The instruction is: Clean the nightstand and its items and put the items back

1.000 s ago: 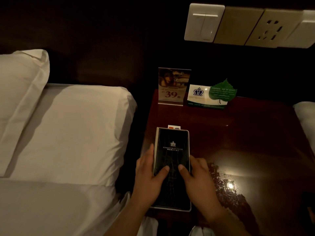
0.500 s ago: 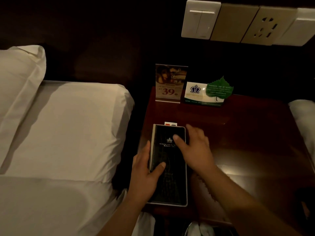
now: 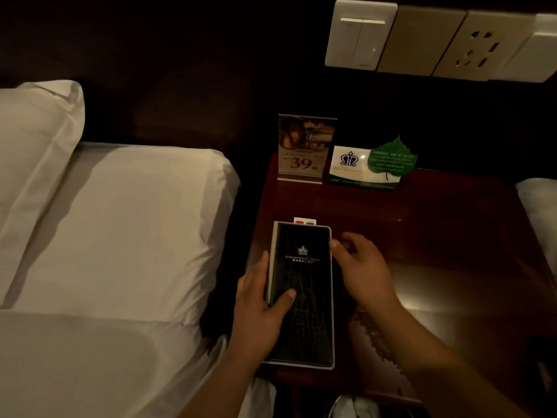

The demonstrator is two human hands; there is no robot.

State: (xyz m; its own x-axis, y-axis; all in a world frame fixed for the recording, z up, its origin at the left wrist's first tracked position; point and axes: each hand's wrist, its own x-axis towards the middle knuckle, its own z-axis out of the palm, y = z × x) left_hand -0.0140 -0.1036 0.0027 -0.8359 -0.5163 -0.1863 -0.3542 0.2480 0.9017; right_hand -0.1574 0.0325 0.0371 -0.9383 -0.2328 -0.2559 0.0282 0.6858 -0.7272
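A black hotel folder [image 3: 304, 312] with a crown logo lies on the dark wooden nightstand [image 3: 437, 230], along its left side. My left hand [image 3: 259, 309] grips the folder's left spine edge, thumb on the cover. Beside the folder's upper right edge hovers my right hand [image 3: 361, 267], blurred, fingers loosely bent, its fingertips at the edge. A small card with red and grey marks [image 3: 305, 221] peeks out from under the folder's far end.
At the back of the nightstand stand an acrylic price sign [image 3: 304, 149] and a white card with a green leaf [image 3: 370, 165]. A white bed [image 3: 120, 236] lies left, another mattress [image 3: 539, 212] right. Wall switches and a socket [image 3: 422, 40] hang above.
My right hand left the folder's cover, first sliding to its top, then off to its right edge. The left hand kept its grip. The view shifted slightly.
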